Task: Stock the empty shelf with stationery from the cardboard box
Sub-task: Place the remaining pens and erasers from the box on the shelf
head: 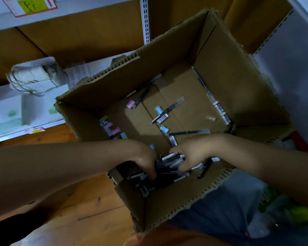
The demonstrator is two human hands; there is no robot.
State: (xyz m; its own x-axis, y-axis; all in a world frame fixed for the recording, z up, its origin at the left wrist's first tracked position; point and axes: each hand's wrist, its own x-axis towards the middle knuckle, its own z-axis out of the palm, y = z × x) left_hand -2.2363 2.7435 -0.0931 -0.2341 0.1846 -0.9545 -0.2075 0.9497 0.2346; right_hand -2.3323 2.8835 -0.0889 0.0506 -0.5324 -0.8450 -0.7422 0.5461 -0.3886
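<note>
Now both hands, left hand (146, 161) and right hand (190, 157), curl round a pile of pens (167, 167) in the near corner of the box (167, 71) (shelf (43, 121) waits beyond), seemingly gathering them into one bundle to lift.

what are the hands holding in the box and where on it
Both hands grip one bundle of dark pens in the near corner of the cardboard box: left hand around one end, right hand around the other.

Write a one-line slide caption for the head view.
Both hands, left and right, gather a bundle of dark pens inside the cardboard box, beside the shelf.
</note>
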